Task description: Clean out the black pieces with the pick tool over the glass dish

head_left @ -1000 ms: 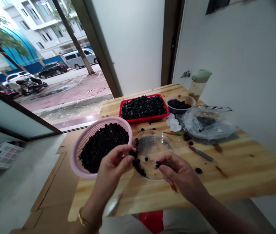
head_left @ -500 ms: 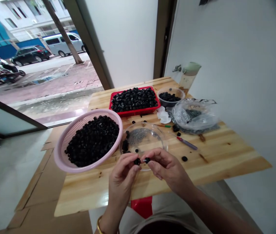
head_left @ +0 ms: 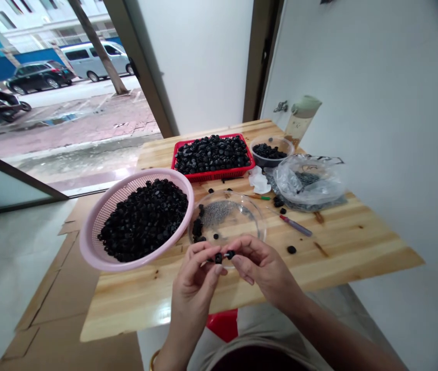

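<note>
1. Head view, hands: I see my left hand (head_left: 198, 275) and my right hand (head_left: 263, 268) brought close together above the near edge of the pale wooden table (head_left: 358, 252). The left fingertips are pinched on a small round black piece (head_left: 218, 257). The right fingertips are pinched on a second small black piece (head_left: 230, 254). The two pieces sit just beside each other; I cannot tell whether they touch.
2. Head view, just beyond the hands: a clear shallow plastic dish (head_left: 226, 219) lies on the table, holding a few loose black pieces and a patch of fine grey bits.
3. Head view, left: a pink round plastic colander (head_left: 99, 226) heaped with black pieces overhangs the table's left edge and stands just beside the dish.
4. Head view, far side: a red rectangular plastic tray (head_left: 211, 176) full of black pieces; right of it a small clear bowl (head_left: 271, 152) of the same, and a crumpled clear plastic bag (head_left: 307, 183).
5. Head view, right of the dish: a purple-and-red pen-like tool (head_left: 295, 225) lies flat, with a stray black piece (head_left: 291, 250) near it.
</note>
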The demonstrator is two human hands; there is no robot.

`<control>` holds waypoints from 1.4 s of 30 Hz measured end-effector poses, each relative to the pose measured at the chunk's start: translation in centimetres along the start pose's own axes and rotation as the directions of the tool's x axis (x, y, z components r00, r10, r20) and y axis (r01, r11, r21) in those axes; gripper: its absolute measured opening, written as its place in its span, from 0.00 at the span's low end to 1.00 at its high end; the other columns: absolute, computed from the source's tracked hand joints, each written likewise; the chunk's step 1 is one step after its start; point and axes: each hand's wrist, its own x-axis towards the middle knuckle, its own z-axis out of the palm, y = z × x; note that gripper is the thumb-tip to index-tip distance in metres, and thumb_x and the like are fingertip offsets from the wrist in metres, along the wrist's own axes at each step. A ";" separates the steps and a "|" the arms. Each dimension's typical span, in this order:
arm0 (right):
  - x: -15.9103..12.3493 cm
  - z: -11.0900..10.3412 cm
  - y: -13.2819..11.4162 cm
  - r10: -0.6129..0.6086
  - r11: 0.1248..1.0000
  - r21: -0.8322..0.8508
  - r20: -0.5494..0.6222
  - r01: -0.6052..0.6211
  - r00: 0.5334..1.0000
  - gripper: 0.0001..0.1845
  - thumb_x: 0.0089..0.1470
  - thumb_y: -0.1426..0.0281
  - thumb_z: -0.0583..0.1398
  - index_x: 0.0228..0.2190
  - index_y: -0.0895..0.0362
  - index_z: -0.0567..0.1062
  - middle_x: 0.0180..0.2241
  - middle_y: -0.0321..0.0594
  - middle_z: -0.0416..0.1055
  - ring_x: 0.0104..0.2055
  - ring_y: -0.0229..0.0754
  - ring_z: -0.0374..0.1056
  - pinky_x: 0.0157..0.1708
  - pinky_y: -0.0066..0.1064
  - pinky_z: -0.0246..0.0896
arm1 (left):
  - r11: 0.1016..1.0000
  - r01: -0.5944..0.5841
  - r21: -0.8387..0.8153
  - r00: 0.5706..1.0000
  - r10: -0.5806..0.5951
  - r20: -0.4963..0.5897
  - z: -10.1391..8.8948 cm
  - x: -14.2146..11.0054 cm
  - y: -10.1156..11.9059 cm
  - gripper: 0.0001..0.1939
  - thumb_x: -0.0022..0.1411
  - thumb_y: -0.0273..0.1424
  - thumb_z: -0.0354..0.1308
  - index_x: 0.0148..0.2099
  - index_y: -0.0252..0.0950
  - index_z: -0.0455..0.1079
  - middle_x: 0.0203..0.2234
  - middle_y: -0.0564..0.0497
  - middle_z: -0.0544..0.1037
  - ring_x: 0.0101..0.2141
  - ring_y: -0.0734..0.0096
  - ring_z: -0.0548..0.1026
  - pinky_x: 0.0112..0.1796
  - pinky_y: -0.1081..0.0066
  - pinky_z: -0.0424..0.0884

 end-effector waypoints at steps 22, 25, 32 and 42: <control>-0.4 -0.6 0.5 -0.070 0.990 -0.122 -0.034 0.066 0.997 0.09 0.55 0.63 0.69 0.36 0.53 0.79 0.25 0.33 0.67 0.22 0.33 0.57 0.21 0.24 0.52 | 0.987 0.118 -0.110 0.988 -0.128 -0.089 0.2 -0.9 -0.3 0.11 0.58 0.34 0.69 0.44 0.45 0.82 0.37 0.50 0.78 0.30 0.75 0.73 0.33 0.74 0.73; -0.8 -0.2 -0.8 -0.330 0.830 -0.465 0.033 0.307 0.943 0.05 0.58 0.72 0.66 0.38 0.53 0.78 0.30 0.35 0.72 0.27 0.35 0.63 0.27 0.26 0.61 | 0.910 0.227 -0.347 0.959 -0.270 -0.082 0.4 -1.0 -0.9 0.12 0.54 0.36 0.72 0.43 0.45 0.83 0.30 0.52 0.80 0.27 0.77 0.74 0.33 0.75 0.73; -1.3 0.4 -2.5 -0.494 0.444 -0.707 0.319 0.550 0.809 0.07 0.64 0.75 0.62 0.44 0.57 0.75 0.39 0.44 0.76 0.41 0.42 0.72 0.42 0.31 0.70 | 0.750 0.336 -0.570 0.902 -0.431 -0.035 0.7 -1.4 -1.4 0.14 0.47 0.37 0.76 0.39 0.45 0.84 0.29 0.51 0.83 0.25 0.77 0.76 0.30 0.77 0.74; -1.1 0.7 -2.1 -0.452 0.412 -0.719 0.373 0.560 0.811 0.06 0.67 0.73 0.58 0.45 0.55 0.74 0.40 0.45 0.76 0.43 0.45 0.73 0.45 0.35 0.72 | 0.792 0.329 -0.514 0.891 -0.441 -0.111 0.4 -1.6 -1.6 0.16 0.42 0.36 0.78 0.37 0.45 0.84 0.33 0.51 0.85 0.31 0.72 0.80 0.35 0.75 0.78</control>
